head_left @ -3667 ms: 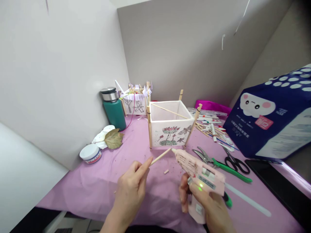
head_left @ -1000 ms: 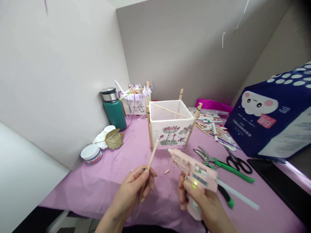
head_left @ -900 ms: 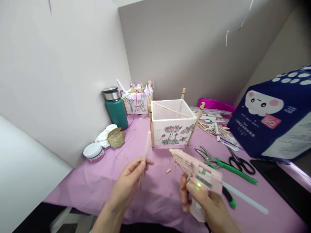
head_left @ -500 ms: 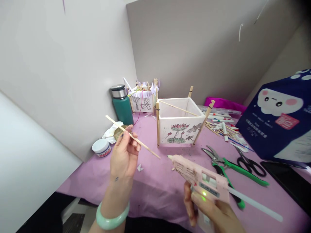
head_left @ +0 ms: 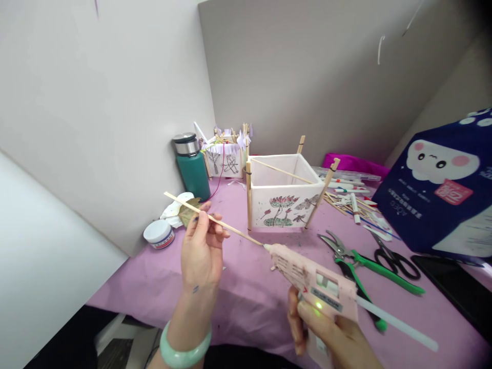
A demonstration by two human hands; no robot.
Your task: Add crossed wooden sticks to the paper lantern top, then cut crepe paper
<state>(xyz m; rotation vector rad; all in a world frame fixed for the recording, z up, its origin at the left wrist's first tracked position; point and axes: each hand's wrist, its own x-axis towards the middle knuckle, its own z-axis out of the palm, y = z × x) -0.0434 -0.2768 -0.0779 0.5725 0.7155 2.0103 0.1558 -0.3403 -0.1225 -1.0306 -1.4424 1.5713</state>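
Observation:
Between thumb and fingers, my left hand [head_left: 202,248] pinches a thin wooden stick [head_left: 238,232], which slants down to the right. My right hand [head_left: 326,325] is wrapped around the handle of a pink hot glue gun [head_left: 313,277]; its small light glows green and a clear glue stick [head_left: 397,322] pokes out of the back. The gun's nozzle meets the right end of the wooden stick. Behind them stands a white square lantern box [head_left: 286,205] with a lotus drawing and wooden corner posts. One thin stick lies across its open top.
Green-handled pruning shears [head_left: 384,271], black scissors [head_left: 397,261] and a dark flat device [head_left: 457,292] lie at right, before a blue bag [head_left: 434,189]. Markers [head_left: 355,207] lie behind. A green bottle [head_left: 193,171], white jar [head_left: 159,234] and smaller decorated lantern [head_left: 226,160] stand at left.
My left hand has moved right with the wooden stick, bringing its end to the nozzle. The glue gun has shifted slightly left.

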